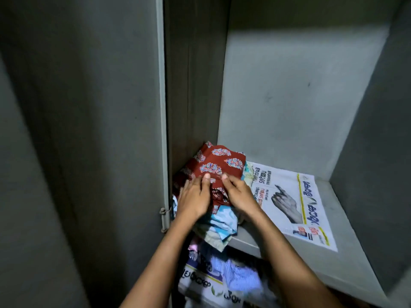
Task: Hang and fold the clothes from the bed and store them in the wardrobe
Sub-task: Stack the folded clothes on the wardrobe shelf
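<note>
A: Step in hand?
B: Storing, by the look of it. Folded red printed garment (pixel 220 160) set on top of a light blue garment (pixel 222 221), deep in the left corner of the wardrobe (pixel 289 96), on a shelf (pixel 333 218), touching the left edge of the newspaper (pixel 295 196) lining.
A: Hands?
B: Both on the near edge of the red printed garment, thumbs close together. Left hand (pixel 194 196) laid flat, fingers fairly straight, pressing the left side of the pile. Right hand (pixel 240 194) with fingers bent down into the cloth; gripping or merely tucking, cannot tell.
A: Next move?
B: Likely a last pat to square the stack, then both hands drawn straight back without dragging the top piece along. Worth pushing in the light blue garment first, given its front edge hanging past the shelf lip.
A: Anything else?
B: More clothes (pixel 235 274) on the level beneath, too blurred to sort
</note>
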Tool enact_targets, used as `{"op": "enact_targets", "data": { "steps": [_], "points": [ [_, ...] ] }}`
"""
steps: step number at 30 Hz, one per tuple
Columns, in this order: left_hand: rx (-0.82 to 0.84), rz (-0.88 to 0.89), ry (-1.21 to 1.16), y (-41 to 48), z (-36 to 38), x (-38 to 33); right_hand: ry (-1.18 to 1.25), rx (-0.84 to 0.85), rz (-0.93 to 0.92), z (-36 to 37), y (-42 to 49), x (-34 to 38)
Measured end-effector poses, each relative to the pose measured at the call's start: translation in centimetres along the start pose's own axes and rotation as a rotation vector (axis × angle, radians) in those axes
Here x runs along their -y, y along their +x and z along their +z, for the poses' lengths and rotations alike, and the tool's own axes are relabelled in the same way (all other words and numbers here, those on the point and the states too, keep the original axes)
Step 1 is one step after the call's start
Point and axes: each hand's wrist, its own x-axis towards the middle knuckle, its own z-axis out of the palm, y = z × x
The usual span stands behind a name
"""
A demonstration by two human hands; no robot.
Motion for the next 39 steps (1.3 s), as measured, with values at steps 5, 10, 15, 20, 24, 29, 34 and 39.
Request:
{"op": "enact_targets", "data": {
  "steps": [5,10,15,20,24,29,34,39],
  "points": [
    [0.098,-0.065,-0.657,-5.1,-1.2,-2.3,0.608,-0.035,0.26,-1.1,-7.3,2.9],
    [0.329,-0.22,-1.088,-12.1,0.1,-5.1,0.71,-0.159,0.352,-2.8,-16.3,4.1],
    [0.532,-0.169,-1.114,-20.6,3.4,-9.1,0.704,-0.422,0.388,-6.2,-27.3,3.9],
    [0.885,-0.113,-1.096,-31.1,7.5,-15.1,0.702,-0.786,0.412,-10.9,-40.9,3.7],
    [1.171,-0.078,-1.077,-41.7,9.4,-18.9,0.655,-1.129,0.437,-13.2,-53.2,4.6],
    [1.531,-0.003,-0.994,-56.5,9.7,-22.4,0.614,-1.516,0.435,-13.3,-69.7,7.5],
    [1.86,0.088,-0.879,-73.4,7.4,-23.0,0.495,-1.805,0.469,-9.9,-85.6,11.9],
    [2.115,0.148,-0.731,-89.1,3.2,-21.1,0.457,-2.071,0.464,-4.8,-100.3,15.9]
  ]
}}
